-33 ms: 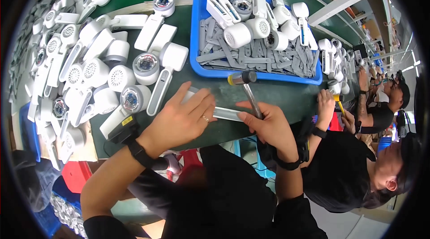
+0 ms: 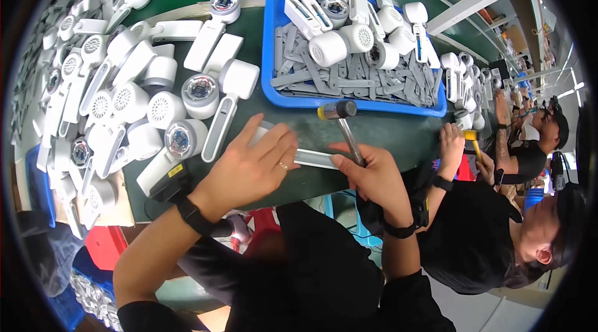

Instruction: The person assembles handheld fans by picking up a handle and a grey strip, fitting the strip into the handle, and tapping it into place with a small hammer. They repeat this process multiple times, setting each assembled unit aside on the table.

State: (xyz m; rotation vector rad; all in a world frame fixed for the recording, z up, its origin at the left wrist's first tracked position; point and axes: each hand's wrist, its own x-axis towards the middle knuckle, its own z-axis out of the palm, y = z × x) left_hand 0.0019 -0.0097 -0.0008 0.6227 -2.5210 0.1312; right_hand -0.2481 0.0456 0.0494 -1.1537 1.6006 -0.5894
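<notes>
A white handheld device [image 2: 314, 159], with a long handle and a grey strip along it, lies crosswise in front of me. My left hand [image 2: 249, 167] is closed over its left part and hides much of it. In my right hand [image 2: 381, 181] is a small mallet [image 2: 349, 136] with a metal shaft, its black-and-yellow head pointing away from me. The right thumb and fingers also hold the device's right end. Just left of my left hand lie similar white devices with round, vented heads [image 2: 238, 80].
Beyond my hands stands a blue tray [image 2: 269, 76] of grey strips [image 2: 355, 83], with several white devices on top. A large pile of devices [image 2: 124, 101] covers the left of the green table [image 2: 249, 27]. At right, a co-worker [image 2: 473, 232] holds a yellow-headed mallet [image 2: 471, 136].
</notes>
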